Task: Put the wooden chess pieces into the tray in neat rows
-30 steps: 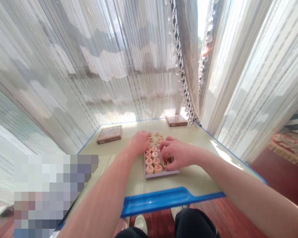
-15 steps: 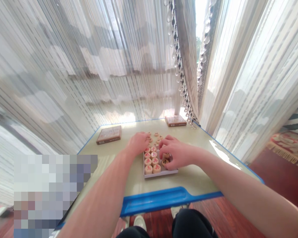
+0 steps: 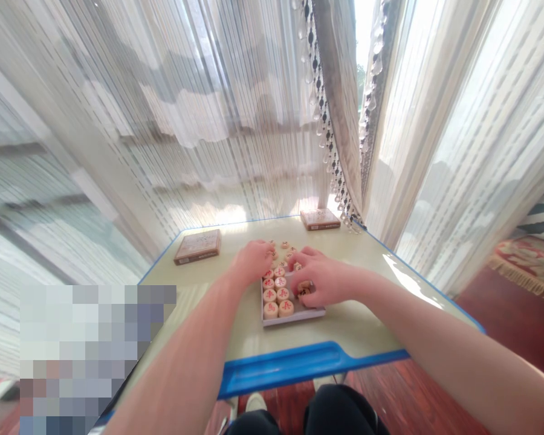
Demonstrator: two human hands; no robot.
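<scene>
A shallow white box (image 3: pixel 294 316) on the table holds two columns of round wooden Chinese chess pieces (image 3: pixel 283 295) with red characters along its left side. Over the box's right part, my right hand (image 3: pixel 321 273) is curled, thumb and fingers closed on a black-marked Chinese chess piece (image 3: pixel 304 290). My left hand (image 3: pixel 254 260) lies at the box's far left corner, fingers bent, tips against loose pieces (image 3: pixel 274 255); what they grip is hidden. More loose black-marked pieces (image 3: pixel 285 245) lie just beyond the box, between both hands.
Two flat brown boxes stand on the pale table (image 3: pixel 194 320), one at the back left (image 3: pixel 197 246) and one at the back right (image 3: pixel 320 219). A blue tray edge (image 3: pixel 281 368) runs along the front. String curtains (image 3: pixel 236 121) hang behind the table.
The black-marked piece under my right hand has shifted slightly toward the far side of the box, with the fingers drawn back a little. My left hand has stayed nearly in place.
</scene>
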